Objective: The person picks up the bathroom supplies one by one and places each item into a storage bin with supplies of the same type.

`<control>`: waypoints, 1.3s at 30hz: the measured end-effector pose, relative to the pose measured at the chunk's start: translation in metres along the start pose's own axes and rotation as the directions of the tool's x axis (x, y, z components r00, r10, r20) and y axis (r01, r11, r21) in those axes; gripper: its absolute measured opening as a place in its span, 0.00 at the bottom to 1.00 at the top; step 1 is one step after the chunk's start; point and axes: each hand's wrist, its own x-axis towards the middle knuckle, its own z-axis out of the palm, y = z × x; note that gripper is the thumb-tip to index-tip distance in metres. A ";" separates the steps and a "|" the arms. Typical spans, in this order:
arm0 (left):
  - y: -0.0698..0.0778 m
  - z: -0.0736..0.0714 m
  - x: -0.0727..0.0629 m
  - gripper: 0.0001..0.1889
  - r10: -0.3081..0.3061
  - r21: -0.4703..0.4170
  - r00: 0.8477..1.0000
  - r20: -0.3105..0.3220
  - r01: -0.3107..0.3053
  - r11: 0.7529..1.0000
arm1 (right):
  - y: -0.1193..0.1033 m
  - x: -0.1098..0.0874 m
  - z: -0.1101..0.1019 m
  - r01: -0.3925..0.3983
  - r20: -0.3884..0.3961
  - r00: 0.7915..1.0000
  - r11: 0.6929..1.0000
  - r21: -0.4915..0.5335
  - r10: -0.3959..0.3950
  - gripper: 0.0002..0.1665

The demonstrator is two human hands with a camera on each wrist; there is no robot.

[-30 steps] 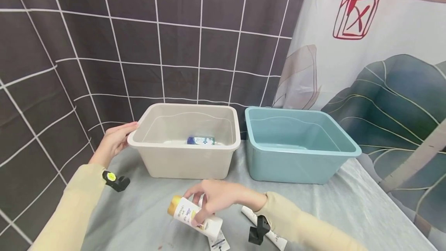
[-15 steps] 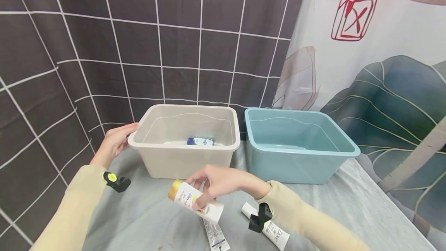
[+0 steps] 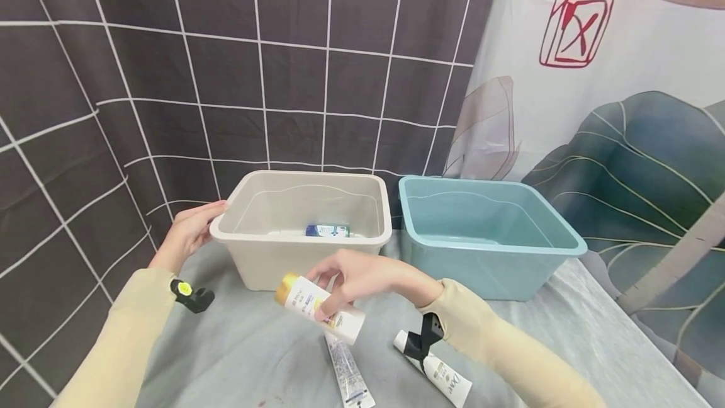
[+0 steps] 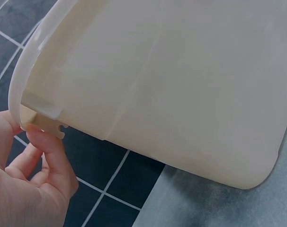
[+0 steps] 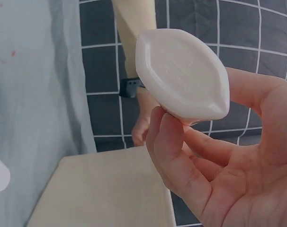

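Observation:
My right hand (image 3: 365,279) pinches a white shampoo bottle (image 3: 306,300) with a yellow-gold cap, tilted with the cap to the left, in front of the beige bin (image 3: 266,263). The right wrist view looks straight at the bottle's pale base (image 5: 181,73), between thumb and fingers. At the bin's left end, my left hand (image 3: 189,232) grips the rim; in the left wrist view its thumb and fingers (image 4: 53,156) curl at the rim's underside. A blue-and-white packaged item (image 3: 327,230) lies inside that bin. Below the bottle lies a silvery-white tube (image 3: 348,373) on the cloth.
A teal bin (image 3: 476,269) stands to the right of the beige one. A white Dove tube (image 3: 447,379) lies at the front right, partly behind the right wrist's camera. Grey-blue cloth (image 3: 226,357) covers the table, and a dark grid curtain (image 3: 294,80) hangs behind.
My right hand has lifted the shampoo bottle up and toward the beige bin, exposing more of the tube beneath it. The left hand stays at the rim.

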 end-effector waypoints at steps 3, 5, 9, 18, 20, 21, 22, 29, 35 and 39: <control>0.000 0.000 -0.001 0.20 0.000 -0.004 1.000 -0.004 0.000 1.000 | -0.002 0.001 -0.005 -0.001 -0.009 1.000 1.000 -0.009 0.001 0.30; 0.000 0.000 -0.001 0.15 0.001 -0.015 1.000 -0.005 -0.001 1.000 | -0.003 0.002 -0.008 -0.017 -0.019 1.000 1.000 -0.010 0.017 0.30; 0.000 0.000 -0.001 0.04 0.010 -0.035 1.000 0.000 -0.010 0.999 | -0.005 0.003 -0.014 -0.040 -0.034 0.999 0.999 -0.016 0.040 0.30; 0.000 0.000 -0.001 0.04 0.007 -0.023 1.000 -0.001 -0.007 1.000 | -0.006 0.005 -0.027 -0.054 -0.041 0.998 0.998 -0.027 0.053 0.29; 0.000 0.000 0.000 0.05 0.005 -0.022 1.000 -0.002 -0.005 1.000 | -0.006 0.006 -0.029 -0.059 -0.042 0.997 0.998 -0.024 0.058 0.29; 0.000 0.000 0.000 0.05 0.005 -0.020 1.000 -0.003 -0.005 1.000 | -0.007 0.006 -0.030 -0.061 -0.043 0.997 0.998 -0.024 0.060 0.28; 0.000 0.000 0.000 0.06 0.003 -0.019 1.000 -0.005 -0.003 1.000 | -0.007 0.006 -0.031 -0.063 -0.041 0.997 0.998 -0.023 0.062 0.28; 0.000 0.001 0.001 0.31 -0.008 0.007 1.000 -0.013 0.008 1.000 | -0.004 0.010 -0.039 -0.056 -0.034 0.998 0.998 -0.022 0.055 0.27; 0.000 0.001 0.001 0.34 -0.006 0.016 1.000 -0.017 0.007 1.000 | 0.000 0.015 -0.043 -0.053 -0.029 0.998 0.998 -0.018 0.052 0.28; 0.000 0.001 0.001 0.32 -0.004 -0.007 1.000 -0.014 0.004 1.000 | 0.002 0.017 -0.046 -0.046 -0.028 0.999 0.999 -0.027 0.045 0.29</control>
